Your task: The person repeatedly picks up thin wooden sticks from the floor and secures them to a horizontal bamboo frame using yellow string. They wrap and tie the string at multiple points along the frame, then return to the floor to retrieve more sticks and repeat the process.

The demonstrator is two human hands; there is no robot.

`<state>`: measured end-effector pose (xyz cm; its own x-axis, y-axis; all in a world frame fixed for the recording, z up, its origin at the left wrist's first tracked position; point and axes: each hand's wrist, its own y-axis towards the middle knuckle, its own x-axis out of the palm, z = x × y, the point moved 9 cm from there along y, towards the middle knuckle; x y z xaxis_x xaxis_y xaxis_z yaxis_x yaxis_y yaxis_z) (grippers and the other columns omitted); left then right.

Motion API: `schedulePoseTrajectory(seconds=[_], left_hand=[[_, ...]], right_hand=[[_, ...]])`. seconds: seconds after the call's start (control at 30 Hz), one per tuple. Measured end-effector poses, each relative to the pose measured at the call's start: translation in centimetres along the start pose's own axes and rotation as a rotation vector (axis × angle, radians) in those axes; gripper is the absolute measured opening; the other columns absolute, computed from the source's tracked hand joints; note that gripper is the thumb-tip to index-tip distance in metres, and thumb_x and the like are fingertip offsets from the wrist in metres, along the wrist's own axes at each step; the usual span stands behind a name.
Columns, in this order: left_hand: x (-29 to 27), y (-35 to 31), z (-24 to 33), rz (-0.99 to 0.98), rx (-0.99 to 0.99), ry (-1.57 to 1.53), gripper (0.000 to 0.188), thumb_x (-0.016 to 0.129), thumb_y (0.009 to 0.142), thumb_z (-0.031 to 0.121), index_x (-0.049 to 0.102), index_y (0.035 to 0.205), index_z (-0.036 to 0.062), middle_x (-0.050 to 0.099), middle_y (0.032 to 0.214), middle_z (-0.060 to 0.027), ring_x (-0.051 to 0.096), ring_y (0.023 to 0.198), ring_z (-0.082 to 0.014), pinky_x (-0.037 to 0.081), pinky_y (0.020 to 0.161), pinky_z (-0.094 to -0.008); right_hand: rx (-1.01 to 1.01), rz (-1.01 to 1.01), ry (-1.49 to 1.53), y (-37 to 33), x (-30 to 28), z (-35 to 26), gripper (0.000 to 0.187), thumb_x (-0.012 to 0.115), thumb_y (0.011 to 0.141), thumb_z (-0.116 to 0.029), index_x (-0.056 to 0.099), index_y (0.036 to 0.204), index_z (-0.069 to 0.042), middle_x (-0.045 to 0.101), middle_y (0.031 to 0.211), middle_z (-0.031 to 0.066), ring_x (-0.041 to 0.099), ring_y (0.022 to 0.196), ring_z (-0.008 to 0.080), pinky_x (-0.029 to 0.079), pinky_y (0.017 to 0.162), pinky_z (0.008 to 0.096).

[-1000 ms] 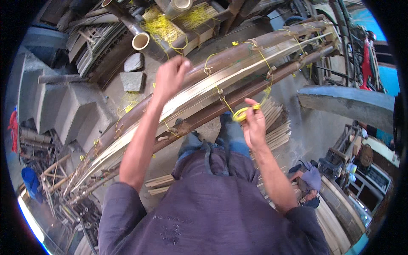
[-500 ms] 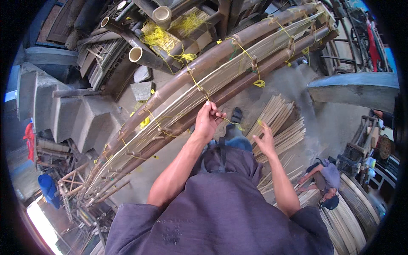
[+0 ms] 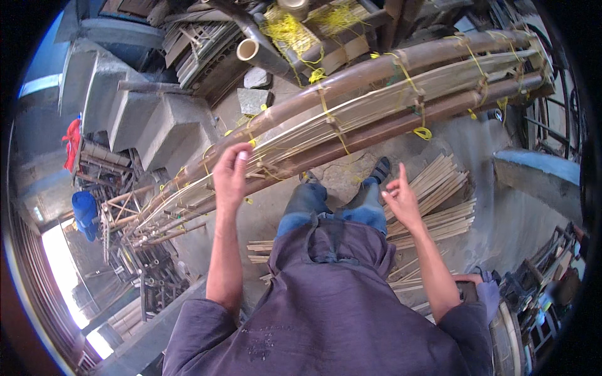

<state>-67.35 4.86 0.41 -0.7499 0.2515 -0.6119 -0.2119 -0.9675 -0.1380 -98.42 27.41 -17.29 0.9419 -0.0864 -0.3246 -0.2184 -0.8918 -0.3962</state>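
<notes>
A long rack (image 3: 370, 131) of two brown bamboo poles slants across in front of me, with thin pale bamboo strips (image 3: 389, 100) lying lengthwise between the poles. Yellow twine (image 3: 323, 97) loops around it at intervals, some loops twisted with short pegs. My left hand (image 3: 231, 178) is over the near pole, left of the middle, its fingers loosely bent and the thumb apart; nothing shows in its grip. On the right, above the floor, my right hand (image 3: 403, 202) has its index finger stretched out and holds nothing visible.
Split bamboo slats (image 3: 433, 194) lie on the floor beside my right foot. Concrete steps (image 3: 163, 131) rise at the left. Bamboo tubes (image 3: 248, 50) and a tangle of yellow twine (image 3: 291, 34) are beyond the rack. A low concrete beam (image 3: 533, 175) juts in from the right; another person (image 3: 486, 291) is partly visible.
My left hand has left the twine at the middle of the rack and moved left along it. My right hand stays at the right. My view has shifted, hiding much of the other person.
</notes>
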Motion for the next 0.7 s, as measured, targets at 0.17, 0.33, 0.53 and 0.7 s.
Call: schedulePoseTrajectory(seconds=[0.17, 0.33, 0.53, 0.7], left_hand=[[-3.1, 0.4, -4.6, -0.180, 0.063, 0.438, 0.026, 0.053, 0.092, 0.012, 0.060, 0.116, 0.0037, 0.064, 0.114, -0.0140, 0.061, 0.108, -0.0244, 0.046, 0.093, -0.0343], [0.3, 0.8, -4.8, -0.250, 0.263, 0.322, 0.031, 0.055, 0.090, 0.014, 0.058, 0.119, 0.0040, 0.061, 0.117, -0.0177, 0.056, 0.111, -0.0341, 0.043, 0.096, -0.0420], [-0.4, 0.9, -5.3, -0.107, 0.319, 0.184, 0.030, 0.059, 0.087, 0.019, 0.059, 0.114, 0.0049, 0.063, 0.106, -0.0180, 0.058, 0.104, -0.0348, 0.043, 0.091, -0.0438], [-0.1, 2.0, -5.6, -0.034, 0.279, 0.299, 0.022, 0.059, 0.086, 0.027, 0.066, 0.081, 0.0072, 0.065, 0.075, -0.0123, 0.064, 0.075, -0.0283, 0.048, 0.071, -0.0414]], right_hand=[[-0.018, -0.524, 0.410, -1.8, 10.5, -9.5, 0.081, 0.066, 0.084, -0.015, 0.019, 0.147, -0.002, 0.061, 0.092, 0.0051, 0.058, 0.078, 0.0130, 0.049, 0.071, 0.0280], [0.092, -0.447, 0.160, 3.8, 23.7, -10.5, 0.031, 0.062, 0.089, -0.023, 0.063, 0.111, -0.001, 0.063, 0.084, 0.0062, 0.060, 0.078, 0.0173, 0.047, 0.067, 0.0297], [-0.861, -0.153, -0.793, 0.2, 14.3, -44.9, 0.006, 0.066, 0.077, -0.007, 0.065, 0.082, -0.004, 0.060, 0.075, 0.0096, 0.057, 0.068, 0.0275, 0.046, 0.060, 0.0377], [-0.831, -0.561, -0.747, 11.7, 26.4, -45.1, 0.032, 0.053, 0.088, -0.031, 0.065, 0.091, -0.001, 0.059, 0.097, 0.0170, 0.059, 0.095, 0.0318, 0.047, 0.079, 0.0398]])
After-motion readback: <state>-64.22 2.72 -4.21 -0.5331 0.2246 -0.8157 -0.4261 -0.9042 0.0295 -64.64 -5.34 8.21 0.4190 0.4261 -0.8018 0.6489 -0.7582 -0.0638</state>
